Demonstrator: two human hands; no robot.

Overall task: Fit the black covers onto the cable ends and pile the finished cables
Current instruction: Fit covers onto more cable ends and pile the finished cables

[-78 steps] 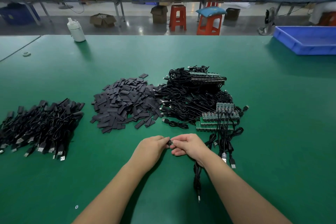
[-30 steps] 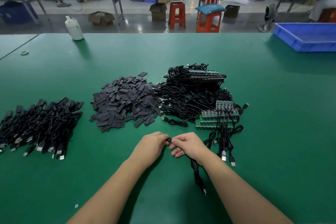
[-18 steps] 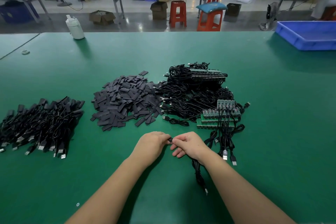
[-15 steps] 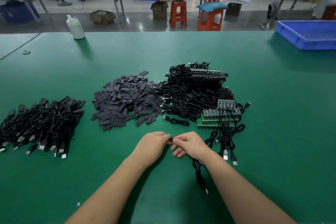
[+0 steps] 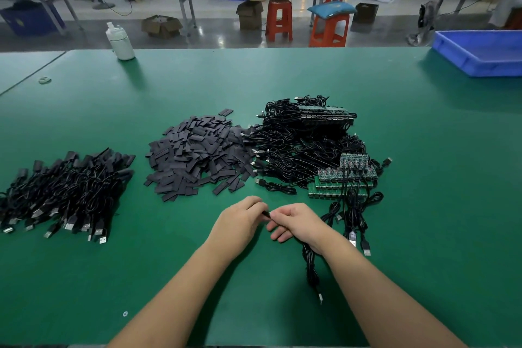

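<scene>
My left hand (image 5: 240,223) and my right hand (image 5: 296,223) meet at the table's near middle, pinching a small black cover (image 5: 265,213) and a cable end between the fingertips. The black cable (image 5: 310,268) hangs from under my right hand toward me, its USB plug lying on the mat. A heap of loose black covers (image 5: 197,152) lies just beyond my hands. Right of it sits a tangle of uncovered cables (image 5: 305,141) with green circuit boards (image 5: 339,181). A pile of finished cables (image 5: 62,189) lies at the left.
A white bottle (image 5: 121,42) stands at the far left edge of the green table (image 5: 423,206). A blue tray (image 5: 480,54) sits at the far right. Stools, boxes and other benches stand beyond the table.
Both hands have stayed together on the same cover and cable end, working it slightly. The hanging cable has barely shifted.
</scene>
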